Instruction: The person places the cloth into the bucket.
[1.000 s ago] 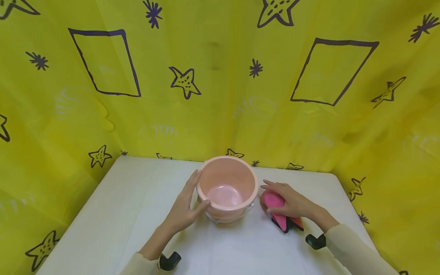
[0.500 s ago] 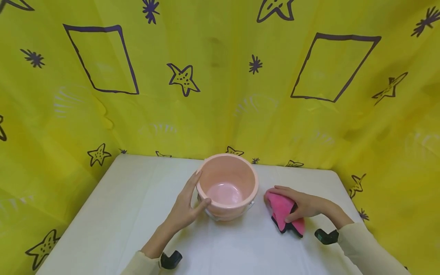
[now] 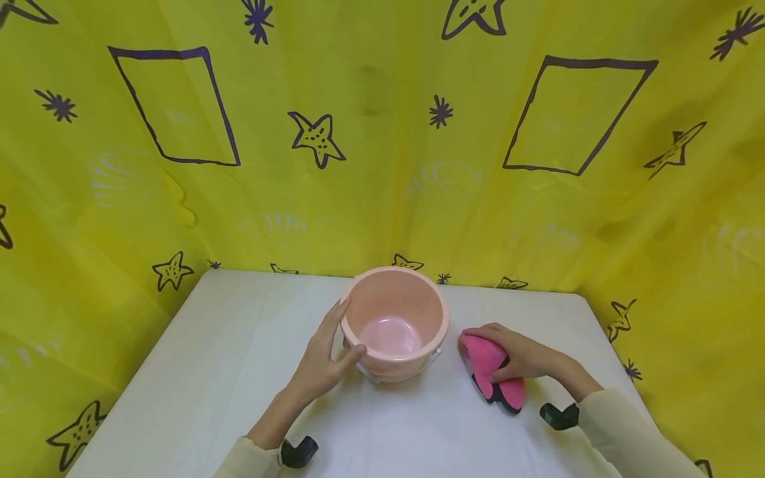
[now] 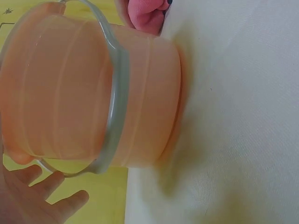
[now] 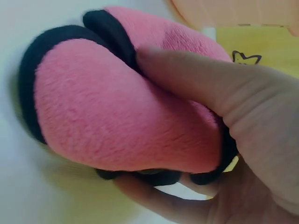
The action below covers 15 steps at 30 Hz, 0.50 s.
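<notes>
A pale pink bucket [image 3: 397, 368] with a light grey handle [image 4: 119, 88] stands upright on the white table. At its left side is my left hand [image 3: 319, 365], thumb and fingers spread along the rim. The left wrist view has several fingers [image 4: 70, 205] held out straight beside the bucket wall. To the right of the bucket, my right hand [image 3: 526, 352] grips a pink fleecy cloth [image 3: 484, 358] with black edging. In the right wrist view the thumb [image 5: 182, 70] presses into a fold of this bunched cloth, while other fingers reach underneath.
The white table [image 3: 418, 438] extends around the bucket and cloth. A yellow curtain [image 3: 382, 199] with drawn stars and frames hangs right behind it and along both sides. Each wrist carries a small black device, one at the left cuff [image 3: 299, 453], one at the right [image 3: 560, 416].
My right hand has shifted down and right over the pink cloth and its fingers have closed on it, bunching it. The left hand and the bucket have stayed in place.
</notes>
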Available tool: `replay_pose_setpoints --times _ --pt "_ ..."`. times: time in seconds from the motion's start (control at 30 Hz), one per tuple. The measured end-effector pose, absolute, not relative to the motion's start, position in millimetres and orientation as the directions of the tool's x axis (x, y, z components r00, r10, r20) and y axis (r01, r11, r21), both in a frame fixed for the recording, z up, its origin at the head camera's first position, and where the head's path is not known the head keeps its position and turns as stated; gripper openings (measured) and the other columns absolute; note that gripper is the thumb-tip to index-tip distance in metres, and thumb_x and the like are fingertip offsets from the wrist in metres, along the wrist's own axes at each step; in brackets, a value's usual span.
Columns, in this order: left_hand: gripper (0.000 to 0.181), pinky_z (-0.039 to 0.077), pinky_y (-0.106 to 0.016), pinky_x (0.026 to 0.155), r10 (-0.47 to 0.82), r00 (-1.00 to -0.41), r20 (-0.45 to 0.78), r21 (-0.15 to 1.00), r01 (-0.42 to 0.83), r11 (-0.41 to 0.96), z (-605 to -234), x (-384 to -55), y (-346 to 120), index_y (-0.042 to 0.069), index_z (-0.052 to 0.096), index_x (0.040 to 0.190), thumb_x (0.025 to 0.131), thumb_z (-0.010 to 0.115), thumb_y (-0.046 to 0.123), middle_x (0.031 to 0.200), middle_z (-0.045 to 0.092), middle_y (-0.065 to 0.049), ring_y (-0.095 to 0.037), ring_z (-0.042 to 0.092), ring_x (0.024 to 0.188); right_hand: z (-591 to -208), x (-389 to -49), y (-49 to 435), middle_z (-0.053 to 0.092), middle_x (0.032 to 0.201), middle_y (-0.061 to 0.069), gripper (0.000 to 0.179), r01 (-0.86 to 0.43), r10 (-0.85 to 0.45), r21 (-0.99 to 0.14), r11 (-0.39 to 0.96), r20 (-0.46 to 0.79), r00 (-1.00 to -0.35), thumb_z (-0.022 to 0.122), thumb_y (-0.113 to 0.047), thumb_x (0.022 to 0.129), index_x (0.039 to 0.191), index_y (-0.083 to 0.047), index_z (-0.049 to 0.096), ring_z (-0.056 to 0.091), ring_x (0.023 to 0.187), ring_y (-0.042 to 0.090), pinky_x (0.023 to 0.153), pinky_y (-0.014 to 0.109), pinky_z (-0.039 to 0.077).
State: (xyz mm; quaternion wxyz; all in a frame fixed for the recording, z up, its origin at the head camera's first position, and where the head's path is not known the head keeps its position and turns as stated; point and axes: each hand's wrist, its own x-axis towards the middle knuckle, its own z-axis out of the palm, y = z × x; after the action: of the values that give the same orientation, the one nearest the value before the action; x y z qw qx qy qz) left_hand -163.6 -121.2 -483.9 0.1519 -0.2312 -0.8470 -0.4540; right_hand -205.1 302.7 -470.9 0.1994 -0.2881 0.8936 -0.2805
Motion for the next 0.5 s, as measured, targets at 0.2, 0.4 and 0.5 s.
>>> replay_pose_setpoints --times 0.2,0.4,0.5 --pt "0.083 0.031 -0.064 0.115 0.250 -0.849 0.466 0.702 0.526 0.480 -484.1 -162.7 -120.3 0.015 0.030 0.163 0.096 0.068 0.047 0.167 0.031 -0.010 -0.037 0.029 0.152 -477.8 -203.3 301.6 0.048 0.139 0.016 0.078 -0.356 -0.578 -0.633 0.688 -0.181 -0.796 0.088 -0.022 0.082 0.149 -0.015 0.050 0.055 0.116 0.034 0.087 0.049 0.057" --pt "0.082 0.031 -0.065 0.115 0.248 -0.844 0.476 0.697 0.534 0.480 -485.1 -162.8 -120.6 0.016 0.030 0.163 0.096 0.068 0.048 0.166 0.031 -0.009 -0.038 0.029 0.152 -478.8 -199.7 300.2 0.049 0.147 0.022 0.072 -0.368 -0.583 -0.647 0.667 -0.148 -0.799 0.087 -0.023 0.083 0.145 -0.015 0.052 0.053 0.125 0.043 0.092 0.056 0.055" --pt "0.082 0.031 -0.065 0.114 0.248 -0.844 0.476 0.696 0.534 0.481 -485.5 -162.9 -120.9 0.017 0.030 0.163 0.096 0.068 0.047 0.166 0.031 -0.009 -0.038 0.030 0.152 -481.1 -198.8 301.9 0.053 0.146 0.016 0.075 -0.404 -0.609 -0.647 0.646 -0.120 -0.784 0.086 -0.024 0.084 0.149 -0.018 0.049 0.055 0.122 0.035 0.092 0.048 0.055"
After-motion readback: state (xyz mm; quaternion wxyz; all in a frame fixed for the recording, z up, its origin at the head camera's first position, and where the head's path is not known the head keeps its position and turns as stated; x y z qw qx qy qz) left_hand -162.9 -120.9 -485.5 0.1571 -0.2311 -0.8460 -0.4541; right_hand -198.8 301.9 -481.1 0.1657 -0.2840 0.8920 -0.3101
